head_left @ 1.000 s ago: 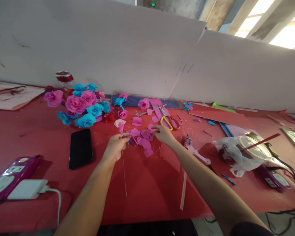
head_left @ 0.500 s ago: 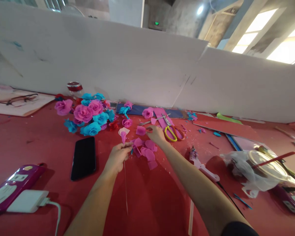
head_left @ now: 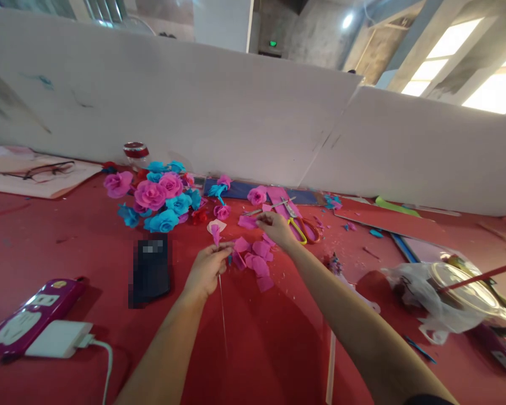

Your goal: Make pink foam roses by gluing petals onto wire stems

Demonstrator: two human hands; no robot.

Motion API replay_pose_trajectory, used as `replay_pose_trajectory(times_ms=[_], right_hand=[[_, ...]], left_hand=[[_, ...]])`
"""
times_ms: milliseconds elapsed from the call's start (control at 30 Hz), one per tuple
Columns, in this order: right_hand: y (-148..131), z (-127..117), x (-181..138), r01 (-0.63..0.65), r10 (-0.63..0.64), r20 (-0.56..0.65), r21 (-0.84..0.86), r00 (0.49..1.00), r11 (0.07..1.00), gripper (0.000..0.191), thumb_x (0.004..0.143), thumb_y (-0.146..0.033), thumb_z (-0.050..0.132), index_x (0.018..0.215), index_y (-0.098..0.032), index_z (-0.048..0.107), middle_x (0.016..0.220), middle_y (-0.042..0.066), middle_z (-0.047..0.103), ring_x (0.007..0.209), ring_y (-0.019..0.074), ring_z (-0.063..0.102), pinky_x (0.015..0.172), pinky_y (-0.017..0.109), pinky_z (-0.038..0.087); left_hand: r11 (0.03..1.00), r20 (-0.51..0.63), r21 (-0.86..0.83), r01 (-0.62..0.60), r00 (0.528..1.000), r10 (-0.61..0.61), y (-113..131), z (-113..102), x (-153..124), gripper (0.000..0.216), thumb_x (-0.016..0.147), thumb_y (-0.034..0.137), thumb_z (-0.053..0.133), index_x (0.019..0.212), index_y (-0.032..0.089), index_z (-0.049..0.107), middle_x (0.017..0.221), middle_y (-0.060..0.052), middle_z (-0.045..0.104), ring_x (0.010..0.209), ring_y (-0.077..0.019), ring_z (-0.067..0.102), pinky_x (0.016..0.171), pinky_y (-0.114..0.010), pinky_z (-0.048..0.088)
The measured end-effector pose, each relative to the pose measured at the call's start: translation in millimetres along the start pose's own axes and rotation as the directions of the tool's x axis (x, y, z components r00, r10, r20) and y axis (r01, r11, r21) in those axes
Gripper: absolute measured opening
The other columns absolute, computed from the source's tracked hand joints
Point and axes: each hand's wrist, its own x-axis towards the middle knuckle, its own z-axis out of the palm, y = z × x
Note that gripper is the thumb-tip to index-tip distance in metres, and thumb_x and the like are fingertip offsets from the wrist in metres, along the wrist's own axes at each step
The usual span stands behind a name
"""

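Note:
My left hand (head_left: 206, 267) is closed around a thin wire stem (head_left: 223, 315) topped by a small pink paper bud (head_left: 216, 234). The wire hangs down below the fist toward me. Beyond it, my right hand (head_left: 278, 228) pinches the edge of a pink paper petal (head_left: 247, 222) between thumb and fingertips. Several loose pink petals (head_left: 259, 265) lie scattered on the red table between the two hands. Behind the bud is a pale, cream-coloured piece (head_left: 221, 225). Scissors (head_left: 302, 230) with yellow and red handles rest just right of my right hand.
A bunch of pink and blue paper flowers (head_left: 149, 194) stands at back left, near a dark phone (head_left: 153, 275). A power strip (head_left: 34, 315) with a white charger (head_left: 59, 339) lies left. On the right are a glue gun (head_left: 341, 275) and a plastic bag (head_left: 421, 298).
The view has shifted slightly, so most things appear a little further right. My right hand has moved slightly right with the petal, which now sits more tilted. My left hand keeps its grip.

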Motion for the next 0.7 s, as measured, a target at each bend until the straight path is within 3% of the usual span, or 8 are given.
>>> replay_pose_trajectory(times_ms=[133,300,400,533,700], right_hand=[[-17,-11,-45,0.051,-0.059,0.115,0.069,0.992,0.996,0.008,0.074,-0.023,0.062,0.078,-0.017,0.065,0.07,0.0,0.067,0.064,0.013,0.059,0.064,0.025,0.048],[-27,-19,-100,0.076,-0.09,0.218,0.073,0.972,0.994,0.011,0.077,-0.026,0.062,0.077,-0.016,0.065,0.068,0.0,0.064,0.061,0.0113,0.055,0.061,0.024,0.045],[-28,-20,-115,0.063,-0.05,0.201,-0.061,0.978,0.996,0.014,0.083,-0.028,0.058,0.081,-0.016,0.065,0.07,0.0,0.066,0.064,0.0118,0.059,0.061,0.023,0.047],[-27,-14,-89,0.038,0.004,0.119,-0.349,0.993,0.936,0.024,0.09,-0.024,0.046,0.089,-0.015,0.068,0.082,0.004,0.073,0.076,0.0144,0.067,0.07,0.024,0.05],[-25,17,-19,-0.008,0.011,0.001,-0.566,1.0,0.824,0.023,0.078,-0.016,0.059,0.097,-0.015,0.072,0.107,0.014,0.072,0.104,0.0269,0.064,0.088,0.035,0.048]], left_hand=[[0.999,0.115,-0.035,0.002,0.993,0.002,-1,7,-10,0.044,0.049,0.041,0.087,0.07,0.012,0.061,0.047,0.011,0.037,0.037,0.001,0.018,0.041,-0.02,0.008],[0.994,0.168,0.096,0.046,0.984,-0.061,-13,23,-26,0.048,0.037,0.032,0.092,0.062,0.013,0.054,0.047,0.009,0.043,0.037,0.0009,0.023,0.04,-0.021,0.01],[0.991,0.185,0.12,0.059,0.98,-0.08,-19,25,-33,0.046,0.037,0.028,0.092,0.06,0.012,0.055,0.047,0.008,0.044,0.037,0.0011,0.023,0.041,-0.021,0.01],[0.996,0.132,0.022,0.081,0.988,-0.083,-18,16,-45,0.046,0.036,0.026,0.091,0.062,0.012,0.056,0.046,0.009,0.042,0.037,0.0018,0.02,0.041,-0.021,0.009],[0.994,0.061,-0.004,0.113,0.992,-0.113,-16,-2,-67,0.049,0.035,0.036,0.09,0.063,0.013,0.058,0.042,0.013,0.03,0.037,0.001,0.016,0.042,-0.021,0.007]])
